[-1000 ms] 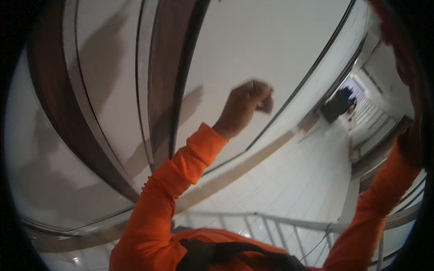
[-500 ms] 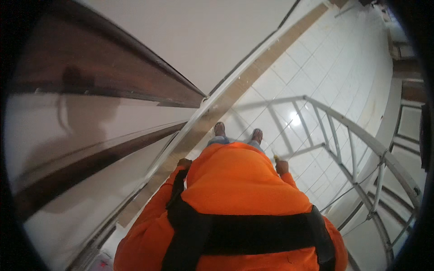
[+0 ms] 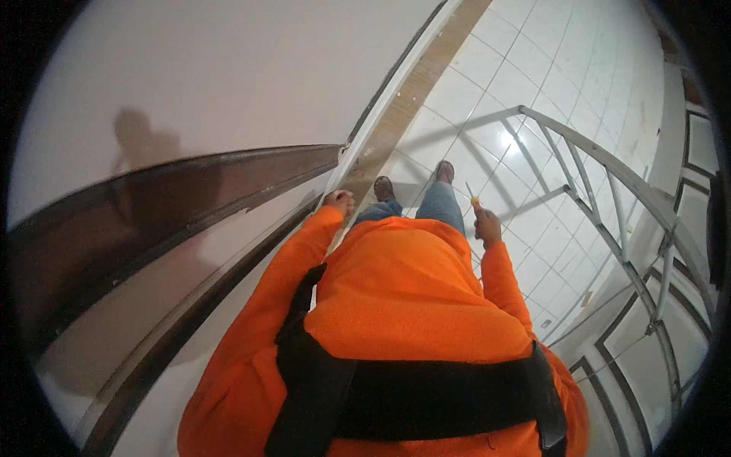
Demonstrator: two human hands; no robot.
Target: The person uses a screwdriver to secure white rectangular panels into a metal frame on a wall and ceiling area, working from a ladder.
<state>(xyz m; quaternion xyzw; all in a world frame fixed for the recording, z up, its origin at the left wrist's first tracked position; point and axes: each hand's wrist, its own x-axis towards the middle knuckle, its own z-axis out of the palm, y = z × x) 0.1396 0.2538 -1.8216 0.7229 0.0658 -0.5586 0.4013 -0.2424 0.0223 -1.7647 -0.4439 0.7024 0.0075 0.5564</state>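
In my right hand [image 3: 487, 226] is a screwdriver [image 3: 475, 201] with a yellow handle. Its thin metal shaft points away from me, above the tiled floor. My left hand [image 3: 340, 201] hangs beside the wall on my left, near the end of a dark wooden rail. The fingers of that hand are curled in, and nothing shows in them. Both arms are in orange sleeves, stretched forward and low.
A grey metal scaffold frame [image 3: 601, 156] stands on the right. Pale wall [image 3: 251, 68] with a dark brown wooden band [image 3: 198, 186] runs along the left. A brown strip [image 3: 411, 87] borders the white floor tiles [image 3: 525, 57]. Dark-edged panels [image 3: 632, 343] line the right side.
My legs have stepped, the right foot now ahead. Both hands have swung forward, and the screwdriver shows more clearly. The wall band and scaffold frame have shifted in view.
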